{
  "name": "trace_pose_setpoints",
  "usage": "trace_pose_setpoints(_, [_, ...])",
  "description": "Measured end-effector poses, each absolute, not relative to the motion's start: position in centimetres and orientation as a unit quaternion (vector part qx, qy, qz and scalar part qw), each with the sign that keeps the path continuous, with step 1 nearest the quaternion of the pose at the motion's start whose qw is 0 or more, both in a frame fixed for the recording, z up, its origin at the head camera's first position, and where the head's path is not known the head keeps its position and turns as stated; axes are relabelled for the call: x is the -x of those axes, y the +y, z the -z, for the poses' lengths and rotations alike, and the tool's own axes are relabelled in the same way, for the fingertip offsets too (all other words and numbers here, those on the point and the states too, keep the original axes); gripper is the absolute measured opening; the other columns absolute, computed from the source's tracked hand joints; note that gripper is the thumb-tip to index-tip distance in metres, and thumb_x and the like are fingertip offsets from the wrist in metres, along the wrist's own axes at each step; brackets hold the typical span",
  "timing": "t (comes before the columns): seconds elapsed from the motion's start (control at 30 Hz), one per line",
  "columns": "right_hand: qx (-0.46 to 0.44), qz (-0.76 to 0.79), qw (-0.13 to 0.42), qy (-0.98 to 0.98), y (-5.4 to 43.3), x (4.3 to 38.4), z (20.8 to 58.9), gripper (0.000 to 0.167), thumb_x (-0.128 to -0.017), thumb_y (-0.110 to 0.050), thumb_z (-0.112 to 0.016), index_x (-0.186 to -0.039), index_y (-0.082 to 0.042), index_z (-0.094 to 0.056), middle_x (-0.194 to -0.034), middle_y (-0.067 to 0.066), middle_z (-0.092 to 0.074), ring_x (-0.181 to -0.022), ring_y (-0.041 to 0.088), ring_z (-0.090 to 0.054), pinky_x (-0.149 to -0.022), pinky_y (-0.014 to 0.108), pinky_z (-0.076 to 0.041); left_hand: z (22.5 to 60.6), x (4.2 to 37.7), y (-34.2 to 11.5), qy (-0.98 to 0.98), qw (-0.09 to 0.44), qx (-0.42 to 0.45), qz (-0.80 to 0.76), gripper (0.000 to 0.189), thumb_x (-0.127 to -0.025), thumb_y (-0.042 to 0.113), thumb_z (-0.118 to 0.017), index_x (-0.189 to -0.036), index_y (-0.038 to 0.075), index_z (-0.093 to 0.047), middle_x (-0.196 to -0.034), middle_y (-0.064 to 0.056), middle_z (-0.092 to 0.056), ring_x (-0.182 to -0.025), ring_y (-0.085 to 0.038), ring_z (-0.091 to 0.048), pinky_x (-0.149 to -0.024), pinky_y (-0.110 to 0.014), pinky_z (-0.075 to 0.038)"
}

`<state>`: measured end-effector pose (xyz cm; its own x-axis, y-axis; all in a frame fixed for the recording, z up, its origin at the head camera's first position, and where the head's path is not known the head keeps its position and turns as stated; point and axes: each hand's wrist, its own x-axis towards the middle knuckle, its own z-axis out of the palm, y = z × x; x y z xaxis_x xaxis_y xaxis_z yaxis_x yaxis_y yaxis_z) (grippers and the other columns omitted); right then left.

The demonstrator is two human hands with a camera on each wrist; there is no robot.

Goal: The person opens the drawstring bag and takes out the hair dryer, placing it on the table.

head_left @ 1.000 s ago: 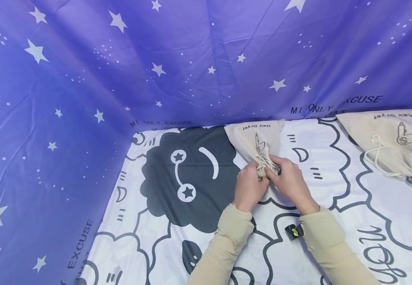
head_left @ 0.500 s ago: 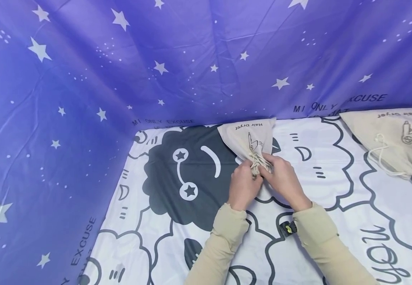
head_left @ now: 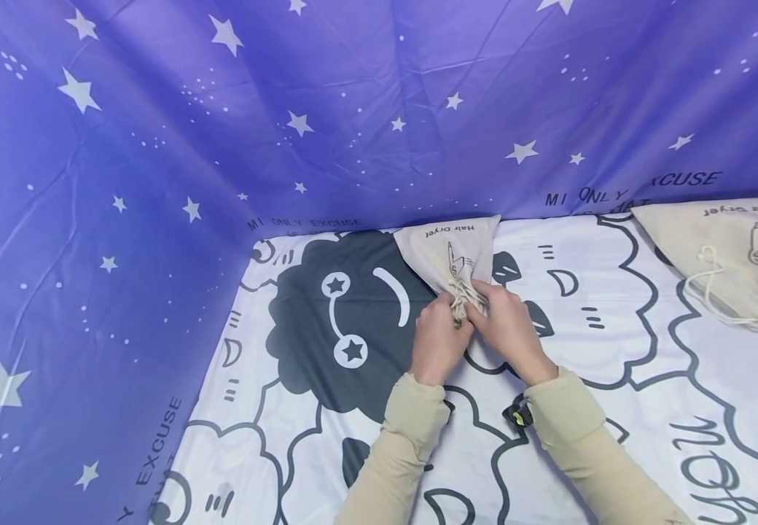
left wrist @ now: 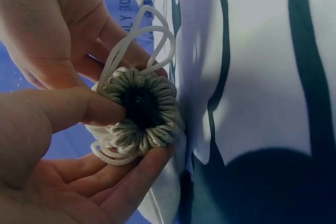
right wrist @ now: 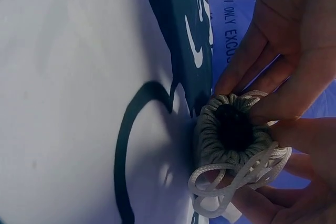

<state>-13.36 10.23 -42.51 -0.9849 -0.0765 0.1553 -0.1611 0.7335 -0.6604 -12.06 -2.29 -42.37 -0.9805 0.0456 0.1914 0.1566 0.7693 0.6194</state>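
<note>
Pinching the "Hair Dryer" drawstring bag (head_left: 447, 246) by its gathered mouth (left wrist: 168, 106) between my left hand (head_left: 439, 339) and right hand (head_left: 509, 324), I judge the cloth soft, non-slip, best held at those ruffles.

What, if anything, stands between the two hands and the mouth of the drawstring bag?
Nothing visible does: the left hand and right hand both grip the gathered mouth of the Hair Dryer drawstring bag. The second Hair Dryer bag lies apart, to the right.
</note>
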Motion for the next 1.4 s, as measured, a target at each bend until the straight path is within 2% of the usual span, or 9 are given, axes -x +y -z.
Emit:
trace_pose_setpoints(0.2, [-0.077, -0.351, 0.063, -0.931, 9.7, 13.6, 42.5, 0.045, -0.091, -0.010, -0.064, -0.134, 0.003, -0.057, -0.122, 0.031, -0.062, -0.108, 0.051, -0.060, -0.087, 0.061, -0.046, 42.3, 12.2, -3.0, -0.935, 0.087, 0.055, 0.340, 0.015, -0.083, 0.014, -0.071, -0.095, 0.008, -0.066, -0.086, -0.010, -0.071, -0.079, -0.027, -0.069, -0.067, -0.038, -0.052])
trace_pose_setpoints(0.4, [-0.084, -0.354, 0.074, -0.928, 8.4, 13.4, 42.7, 0.044, -0.091, -0.009, -0.065, -0.132, 0.004, -0.058, -0.117, 0.031, -0.065, -0.103, 0.047, -0.064, -0.085, 0.058, -0.048, 42.3, 12.1, -4.3, -0.933, 0.080, 0.060, 0.346, 0.011, -0.082, 0.011, -0.072, -0.089, 0.007, -0.064, -0.074, -0.007, -0.064, -0.067, -0.022, -0.060, -0.059, -0.032, -0.047])
trace_pose_setpoints(0.63, [-0.086, -0.371, 0.084, -0.921, 6.5, 13.1, 43.1, 0.036, -0.089, -0.009, -0.067, -0.123, 0.002, -0.063, -0.100, 0.026, -0.067, -0.091, 0.043, -0.066, -0.076, 0.055, -0.049, 42.2, 11.9, -6.3, -0.936, 0.065, 0.054, 0.341, 0.010, -0.083, 0.011, -0.072, -0.086, 0.009, -0.063, -0.066, 0.000, -0.054, -0.061, -0.019, -0.052, -0.056, -0.031, -0.042])
trace_pose_setpoints(0.8, [-0.090, -0.371, 0.088, -0.920, 5.5, 13.1, 43.2, 0.040, -0.090, -0.010, -0.067, -0.127, 0.003, -0.060, -0.103, 0.028, -0.066, -0.093, 0.043, -0.066, -0.079, 0.055, -0.050, 42.3, 11.9, -7.8, -0.935, 0.062, 0.060, 0.344, 0.011, -0.083, 0.011, -0.073, -0.086, 0.009, -0.063, -0.065, 0.001, -0.051, -0.062, -0.018, -0.051, -0.057, -0.029, -0.041])
trace_pose_setpoints(0.97, [-0.089, -0.364, 0.102, -0.921, 4.7, 13.1, 43.1, 0.040, -0.089, -0.009, -0.068, -0.126, 0.004, -0.059, -0.102, 0.028, -0.065, -0.093, 0.045, -0.065, -0.080, 0.056, -0.050, 42.2, 11.9, -8.6, -0.932, 0.066, 0.071, 0.349, 0.010, -0.084, 0.010, -0.073, -0.087, 0.009, -0.064, -0.067, -0.003, -0.057, -0.061, -0.015, -0.051, -0.055, -0.025, -0.040])
trace_pose_setpoints(1.13, [-0.079, -0.367, 0.092, -0.922, 4.1, 12.8, 42.9, 0.043, -0.091, -0.010, -0.067, -0.130, 0.005, -0.058, -0.107, 0.029, -0.064, -0.097, 0.043, -0.065, -0.083, 0.054, -0.051, 42.1, 11.8, -9.0, -0.933, 0.064, 0.069, 0.348, 0.011, -0.083, 0.009, -0.073, -0.090, 0.008, -0.065, -0.070, -0.008, -0.062, -0.061, -0.016, -0.051, -0.056, -0.027, -0.041])
trace_pose_setpoints(1.4, [-0.074, -0.384, 0.066, -0.918, 2.9, 12.4, 42.8, 0.043, -0.093, -0.010, -0.065, -0.133, 0.004, -0.056, -0.111, 0.027, -0.063, -0.099, 0.039, -0.065, -0.085, 0.051, -0.052, 42.0, 11.5, -10.1, -0.933, 0.053, 0.046, 0.353, 0.013, -0.084, 0.008, -0.073, -0.095, 0.008, -0.067, -0.072, -0.003, -0.061, -0.064, -0.014, -0.054, -0.059, -0.026, -0.043])
